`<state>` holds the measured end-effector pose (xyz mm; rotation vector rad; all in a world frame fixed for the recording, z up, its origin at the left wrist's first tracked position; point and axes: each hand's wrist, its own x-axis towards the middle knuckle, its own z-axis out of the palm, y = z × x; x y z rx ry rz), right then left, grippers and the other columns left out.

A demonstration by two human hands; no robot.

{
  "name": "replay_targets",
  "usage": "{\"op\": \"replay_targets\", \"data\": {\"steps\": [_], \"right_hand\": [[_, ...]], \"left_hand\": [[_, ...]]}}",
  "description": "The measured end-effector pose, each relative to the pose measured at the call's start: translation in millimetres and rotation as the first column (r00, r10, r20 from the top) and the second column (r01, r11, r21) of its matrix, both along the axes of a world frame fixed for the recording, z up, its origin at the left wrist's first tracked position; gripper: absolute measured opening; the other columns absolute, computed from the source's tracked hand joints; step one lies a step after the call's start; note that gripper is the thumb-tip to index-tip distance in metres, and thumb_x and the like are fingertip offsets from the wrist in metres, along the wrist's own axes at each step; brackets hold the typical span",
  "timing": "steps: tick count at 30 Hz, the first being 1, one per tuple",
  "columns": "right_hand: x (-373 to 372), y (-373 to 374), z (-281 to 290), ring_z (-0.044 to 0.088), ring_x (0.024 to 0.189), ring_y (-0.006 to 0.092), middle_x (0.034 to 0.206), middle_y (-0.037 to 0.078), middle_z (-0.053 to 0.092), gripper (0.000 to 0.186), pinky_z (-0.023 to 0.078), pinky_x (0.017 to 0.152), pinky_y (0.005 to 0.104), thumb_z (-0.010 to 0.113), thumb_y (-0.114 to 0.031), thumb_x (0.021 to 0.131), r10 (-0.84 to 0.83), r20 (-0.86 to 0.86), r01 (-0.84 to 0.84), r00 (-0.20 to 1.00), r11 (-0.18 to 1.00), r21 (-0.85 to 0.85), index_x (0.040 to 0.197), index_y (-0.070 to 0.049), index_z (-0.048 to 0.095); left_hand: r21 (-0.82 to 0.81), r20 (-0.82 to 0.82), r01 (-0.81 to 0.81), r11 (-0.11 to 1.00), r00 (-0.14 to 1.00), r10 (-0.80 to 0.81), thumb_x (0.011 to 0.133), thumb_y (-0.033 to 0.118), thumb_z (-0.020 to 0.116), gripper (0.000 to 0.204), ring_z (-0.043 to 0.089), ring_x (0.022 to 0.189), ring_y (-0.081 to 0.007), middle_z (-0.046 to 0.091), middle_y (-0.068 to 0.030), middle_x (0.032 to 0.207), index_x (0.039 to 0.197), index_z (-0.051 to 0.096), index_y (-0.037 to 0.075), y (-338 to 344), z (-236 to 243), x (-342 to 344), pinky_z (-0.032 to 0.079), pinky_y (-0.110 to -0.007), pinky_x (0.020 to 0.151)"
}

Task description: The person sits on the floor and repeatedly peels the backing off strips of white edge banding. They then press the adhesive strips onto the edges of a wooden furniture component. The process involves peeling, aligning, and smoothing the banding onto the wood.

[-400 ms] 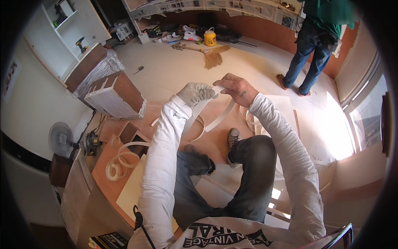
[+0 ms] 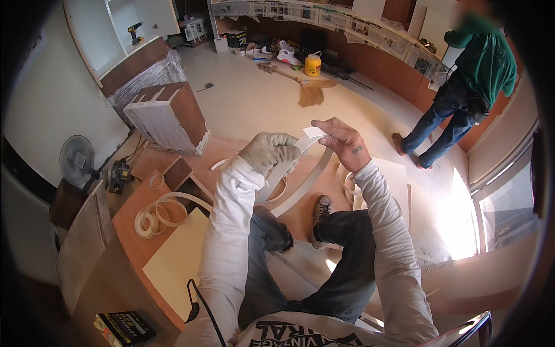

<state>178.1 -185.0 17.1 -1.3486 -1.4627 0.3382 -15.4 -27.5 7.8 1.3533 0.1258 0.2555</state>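
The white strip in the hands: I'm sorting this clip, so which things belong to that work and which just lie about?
In hand:
gloved left hand
bare right hand
white edging strip
coiled strip rolls

Lying about:
broom
yellow jug
fan
drill

A flat rectangular box (image 2: pixel 125 328), black with yellow and red panels, lies at the lower left of the frame on a brown board. A yellow jug (image 2: pixel 313 64) with a white cap and a pale label stands on the floor at the upper middle, beside a broom head. A dark carton (image 2: pixel 235 39) stands further left along the far wall, with a small white container (image 2: pixel 220 44) just beside it. A cabinet wrapped in clear plastic film (image 2: pixel 147 75) stands at the upper left.
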Motion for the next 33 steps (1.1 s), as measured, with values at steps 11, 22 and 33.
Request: {"op": "replay_targets", "data": {"steps": [11, 22, 33], "right_hand": [[-23.4, 3.9, -2.6, 0.056, 0.100, 0.0147, 0.101, 0.004, 0.062, 0.033, 0.041, 0.092, 0.0241, 0.063, -0.004, 0.093, 0.074, -0.123, -0.073, 0.990, 0.997, 0.018, 0.126, -0.002, 0.064], [0.2, -5.6, -0.5, 0.057, 0.082, 0.0255, 0.088, 0.009, 0.055, 0.042, 0.049, 0.080, 0.0329, 0.070, 0.001, 0.078, -0.125, 0.405, 0.096, 0.906, 0.991, 0.091, 0.118, -0.011, 0.070], [-32.8, 2.8, -16.9, 0.059, 0.097, 0.0238, 0.096, 0.009, 0.059, 0.029, 0.050, 0.084, 0.0375, 0.063, -0.013, 0.077, -0.186, 0.895, 0.327, 0.405, 0.944, 0.048, 0.106, -0.008, 0.066]], "left_hand": [[-0.054, 0.163, -0.154, 0.987, 0.974, 0.161, 0.088, 0.025, 0.073, 0.031, 0.064, 0.063, -0.0161, 0.069, -0.0088, 0.079, 0.102, 0.068, -0.003, -15.4, 5.7, 10.0, 0.052, -0.028, 0.060], [0.427, -0.135, -0.174, 0.887, 0.958, 0.253, 0.085, 0.016, 0.073, 0.017, 0.066, 0.069, -0.0175, 0.069, -0.0083, 0.074, 0.091, 0.074, 0.000, -6.9, 9.1, 6.0, 0.053, -0.030, 0.065], [0.958, -0.136, -0.080, 0.276, 0.720, 0.681, 0.078, 0.030, 0.068, 0.028, 0.068, 0.082, -0.0371, 0.070, -0.0212, 0.087, 0.090, 0.076, 0.006, -11.5, -16.7, 32.3, 0.052, -0.044, 0.080]]}}
